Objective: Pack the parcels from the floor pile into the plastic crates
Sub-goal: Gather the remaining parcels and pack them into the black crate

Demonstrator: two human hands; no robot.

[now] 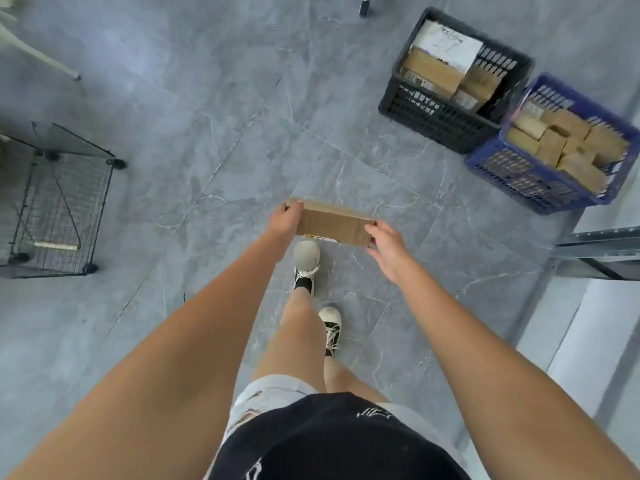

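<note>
- Flat cardboard parcel (pixel 334 221) in the air above the floor (pixel 207 116), left hand (pixel 285 220) and right hand (pixel 386 242) fingers gripping its ends.
- Black crate (pixel 446 124) and blue crate (pixel 519 181) look near full.
- Floor pile out of view; I can't judge what's left.

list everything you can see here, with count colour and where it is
cardboard parcel: one, brown, held in the air over the floor at centre, a white label on its underside
black crate: one, black, on the floor upper right, holds brown boxes and a white parcel
blue crate: one, blue, on the floor far right, touching the black crate, filled with brown boxes
wire cart: one, black, left edge, on small wheels
metal rack: one, grey, right edge, only partly in view
floor: grey marbled tiles
shoes: two, off-white with black, below the parcel
left hand: grips the parcel's left end
right hand: grips the parcel's right end
</note>
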